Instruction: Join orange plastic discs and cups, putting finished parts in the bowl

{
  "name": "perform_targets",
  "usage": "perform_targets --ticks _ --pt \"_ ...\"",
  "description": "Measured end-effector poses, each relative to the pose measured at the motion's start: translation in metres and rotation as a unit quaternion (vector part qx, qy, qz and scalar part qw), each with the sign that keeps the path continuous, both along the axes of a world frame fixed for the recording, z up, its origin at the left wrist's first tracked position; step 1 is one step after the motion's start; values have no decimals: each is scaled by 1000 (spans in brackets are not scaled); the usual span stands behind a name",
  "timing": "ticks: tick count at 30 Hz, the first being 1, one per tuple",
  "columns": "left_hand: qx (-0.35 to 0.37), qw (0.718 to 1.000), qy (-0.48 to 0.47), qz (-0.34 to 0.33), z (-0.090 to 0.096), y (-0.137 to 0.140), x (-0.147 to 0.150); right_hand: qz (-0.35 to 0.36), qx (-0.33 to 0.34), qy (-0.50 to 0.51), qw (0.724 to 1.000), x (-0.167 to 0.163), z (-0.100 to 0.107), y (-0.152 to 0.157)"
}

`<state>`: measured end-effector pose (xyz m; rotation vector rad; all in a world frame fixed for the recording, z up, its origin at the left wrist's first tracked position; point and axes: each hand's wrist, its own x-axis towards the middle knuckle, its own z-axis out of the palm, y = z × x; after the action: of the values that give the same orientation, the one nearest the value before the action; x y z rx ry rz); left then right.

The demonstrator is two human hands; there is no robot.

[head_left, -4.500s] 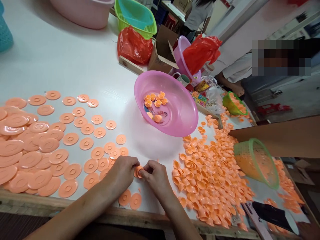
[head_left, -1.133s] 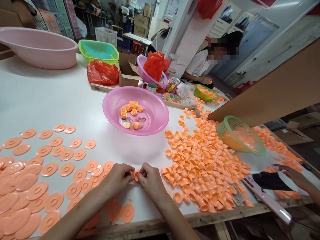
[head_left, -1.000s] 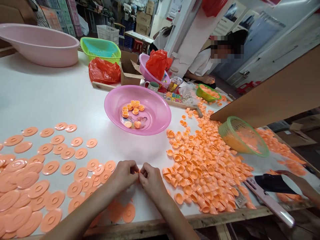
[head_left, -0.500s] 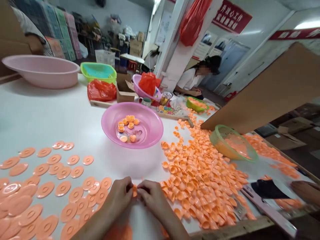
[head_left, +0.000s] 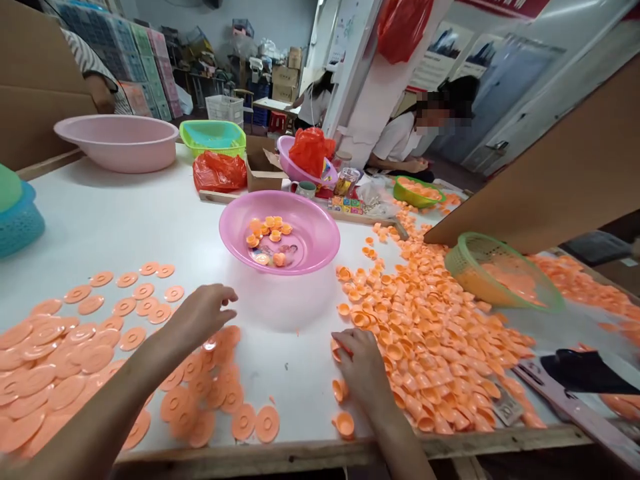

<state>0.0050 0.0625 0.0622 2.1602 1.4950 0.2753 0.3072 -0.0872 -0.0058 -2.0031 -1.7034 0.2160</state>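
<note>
1. Apparently, you are between pieces: over the white tabletop your hands stand apart, which looks like collecting parts rather than joining them.
2. The heap of small, glossy orange plastic cups spreads on the near right of the translucent pink plastic basin; the flat, round orange plastic discs lie on its near left.
3. Your left hand hovers on the basin's near left, forearm slanting in, thumb and index parted with nothing visible between them.
4. Your right hand reaches forward on the basin's near right, fingers curled down over one orange cup at the heap's edge; whether they grip it, you cannot tell.
5. The next move seems to call for a light pinch.
</note>
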Motion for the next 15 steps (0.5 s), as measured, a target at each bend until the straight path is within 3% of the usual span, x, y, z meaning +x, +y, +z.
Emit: perform_targets --ticks 2,5,10,15 --pt "3 998 63 -14 -28 -14 -3 -4 42 26 999 1 0 5" --pt "-7 996 70 -48 -52 -32 22 -19 89 59 994 0 1 13" --pt "-27 991 12 -130 -60 -59 77 -39 40 125 991 -9 6 17" --pt "-37 992 -25 -118 -62 -64 69 -56 5 195 979 -14 18 14"
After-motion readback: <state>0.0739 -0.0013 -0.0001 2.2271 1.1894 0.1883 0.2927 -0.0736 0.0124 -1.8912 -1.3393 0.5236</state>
